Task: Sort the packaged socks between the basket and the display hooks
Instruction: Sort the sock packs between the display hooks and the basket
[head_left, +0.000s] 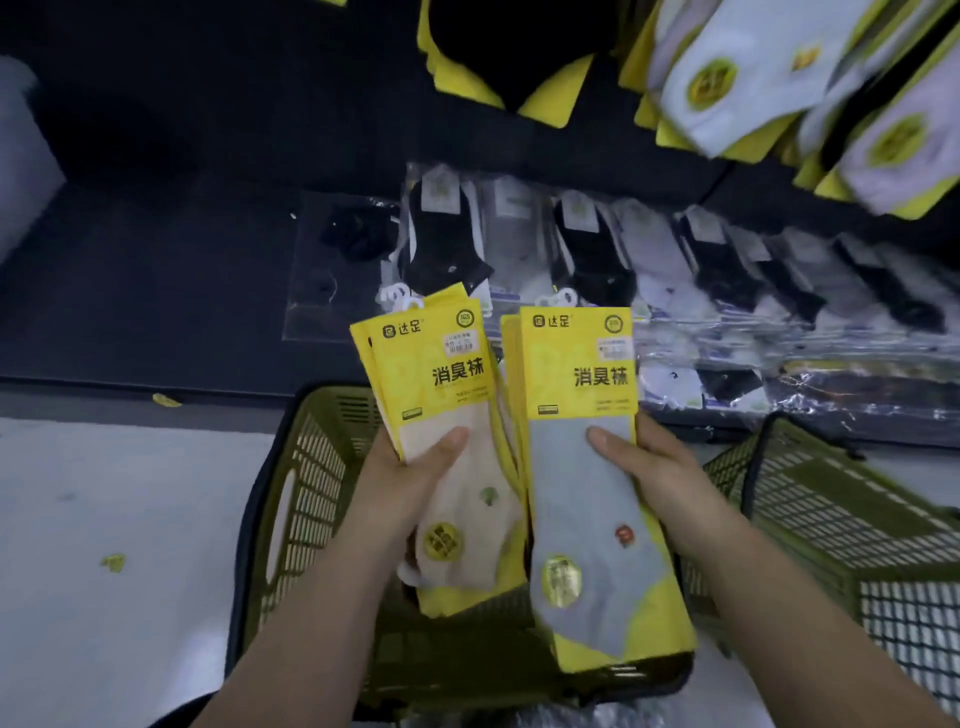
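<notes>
Both hands were full over the green basket (306, 467): the left hand (410, 488) gripped a fanned bundle of beige sock packs (452, 384), thumb across the front and fingers curled behind, and the right hand (670, 483) held a bundle of grey sock packs (576, 467) the same way, the two bundles side by side and nearly touching. These looked light and floppy, soft socks on thin yellow card. The card top should be the stiff part, so a pinch near the header would probably steer a pack best, while a grip low on the sock would likely let the top sag. The fanned edges suggested the packs could slide over one another. How many packs sat in each bundle could not be counted, and the basket's contents were mostly covered by the bundles and forearms. A second basket (841, 519) was cut off at the right. Up top, hanging sock packs (727, 78) were blurred and cropped, and the hooks themselves were out of sight behind them. Clear-bagged socks (587, 249) lay in a row on the dark shelf, their labels too small to read.
</notes>
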